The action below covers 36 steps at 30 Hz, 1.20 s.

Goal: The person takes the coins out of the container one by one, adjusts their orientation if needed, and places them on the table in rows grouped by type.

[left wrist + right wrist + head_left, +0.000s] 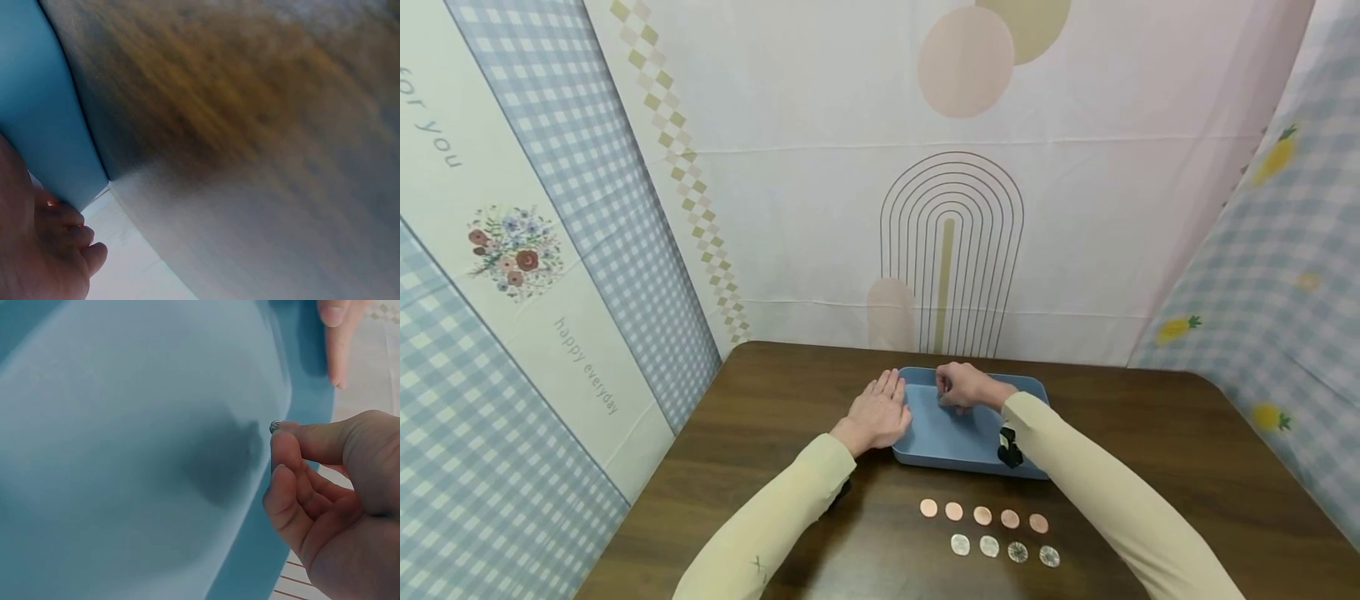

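A shallow blue tray (932,429) lies on the table. My right hand (966,387) is over its inside, toward the back. Between thumb and forefinger it pinches a silver coin (275,427), of which only a small edge shows in the right wrist view. My left hand (878,410) rests against the tray's left rim with its fingers stretched out. In the left wrist view, part of the left hand (53,250) appears beside the tray's blue wall (50,106). In front of the tray lies a row of copper-coloured coins (982,516), and nearer still a row of silver coins (988,547).
The dark wooden table (805,379) extends on both sides of the tray. A printed white cloth (805,225) hangs behind it. Checked cloths hang at the left (602,167) and right (1255,292).
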Motion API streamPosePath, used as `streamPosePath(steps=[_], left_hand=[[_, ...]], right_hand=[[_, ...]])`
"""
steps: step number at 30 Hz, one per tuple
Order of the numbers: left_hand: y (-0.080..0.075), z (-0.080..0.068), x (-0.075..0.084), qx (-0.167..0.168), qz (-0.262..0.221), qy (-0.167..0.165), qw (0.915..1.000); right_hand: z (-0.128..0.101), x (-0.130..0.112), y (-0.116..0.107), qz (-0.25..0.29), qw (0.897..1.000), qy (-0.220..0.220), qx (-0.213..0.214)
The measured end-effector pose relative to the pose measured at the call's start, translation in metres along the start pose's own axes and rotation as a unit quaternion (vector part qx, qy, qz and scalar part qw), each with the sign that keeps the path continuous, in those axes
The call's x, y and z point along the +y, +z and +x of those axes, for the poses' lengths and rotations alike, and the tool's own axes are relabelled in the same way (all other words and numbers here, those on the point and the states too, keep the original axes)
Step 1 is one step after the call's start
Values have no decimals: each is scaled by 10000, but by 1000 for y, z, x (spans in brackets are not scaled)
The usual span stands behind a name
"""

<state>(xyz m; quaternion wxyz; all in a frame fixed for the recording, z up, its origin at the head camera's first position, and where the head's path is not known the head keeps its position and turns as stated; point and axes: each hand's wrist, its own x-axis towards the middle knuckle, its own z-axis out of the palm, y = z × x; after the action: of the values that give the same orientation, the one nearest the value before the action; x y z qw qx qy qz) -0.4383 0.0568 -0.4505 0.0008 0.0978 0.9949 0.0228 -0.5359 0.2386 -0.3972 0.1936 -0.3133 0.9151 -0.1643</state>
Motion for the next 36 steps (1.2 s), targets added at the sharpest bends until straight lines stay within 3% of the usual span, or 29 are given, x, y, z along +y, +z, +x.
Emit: streamPosePath(steps=[23,36], left_hand=[[-1,-3,-3,85,-46,56,9999],[-2,-4,-2,57,-52,119,9999]], right_hand=[[-49,-9,-13,96,9984,-562,41],[-77,-12,5,488,9938,-999,98]])
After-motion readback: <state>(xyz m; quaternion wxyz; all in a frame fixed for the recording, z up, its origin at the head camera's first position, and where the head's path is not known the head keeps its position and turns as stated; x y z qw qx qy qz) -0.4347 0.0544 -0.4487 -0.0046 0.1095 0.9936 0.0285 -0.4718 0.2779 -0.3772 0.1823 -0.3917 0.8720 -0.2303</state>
